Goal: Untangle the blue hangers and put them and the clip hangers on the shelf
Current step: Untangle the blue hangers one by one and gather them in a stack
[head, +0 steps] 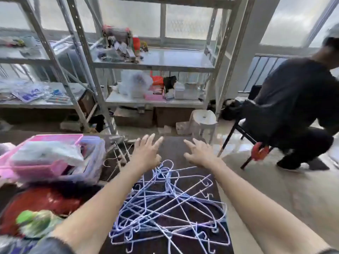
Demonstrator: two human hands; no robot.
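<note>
A tangled heap of blue wire hangers (165, 204) lies on a dark table (176, 147) between my forearms. My left hand (146, 153) reaches forward above the far end of the heap, fingers straight and spread, holding nothing. My right hand (200, 153) is beside it, also spread and empty. Several thin pale hangers (121, 153), possibly the clip hangers, lie just left of my left hand near the table's far edge; they are blurred. The metal shelf unit (152, 64) stands beyond the table.
Pink and lilac baskets (53, 158) with bags sit at the table's left; red and green items (36, 208) lie below them. The shelves hold clutter. A white stool (202, 121) stands on the floor. A person in dark clothes (293, 114) crouches by a chair at right.
</note>
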